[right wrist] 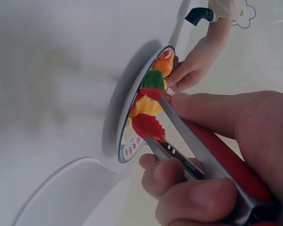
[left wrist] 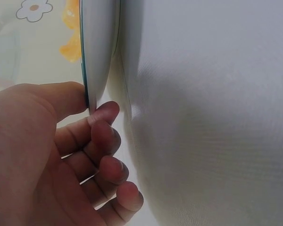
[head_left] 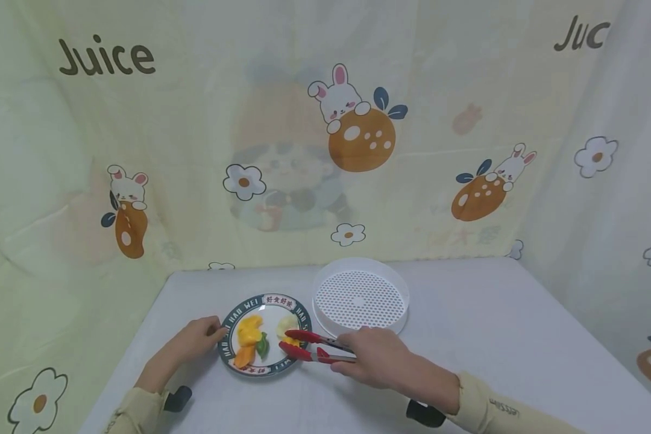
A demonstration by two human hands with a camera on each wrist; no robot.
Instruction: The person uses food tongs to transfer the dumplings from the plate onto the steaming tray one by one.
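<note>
Apparently a picking step is in hand: the right hand [head_left: 377, 358] grips red-tipped metal tongs [head_left: 304, 353], their tips straddling a small yellow food piece [right wrist: 148, 106] at about four o'clock on the green-rimmed plate [head_left: 271, 319]; whether the tips bite on it I cannot tell. The left hand [head_left: 198, 336] pinches the rim at nine o'clock, thumb above and index finger beneath. Lifting the piece would, I judge, call for an even squeeze and a steady plate, since it looks smooth and could slip. A larger yellow piece [head_left: 249, 330] lies nearing ten o'clock, an orange piece [head_left: 244, 357] between seven and eight, a green piece [head_left: 263, 346] toward six and a pale piece [head_left: 286, 324] at two. A round white perforated basket [head_left: 358, 313] stands just beside the plate, toward its two o'clock. All this rests on a white-covered bench [head_left: 477, 337]; beyond its twelve o'clock edge hangs a pale curtain [head_left: 190, 120] printed with rabbits, fruit and flowers.
</note>
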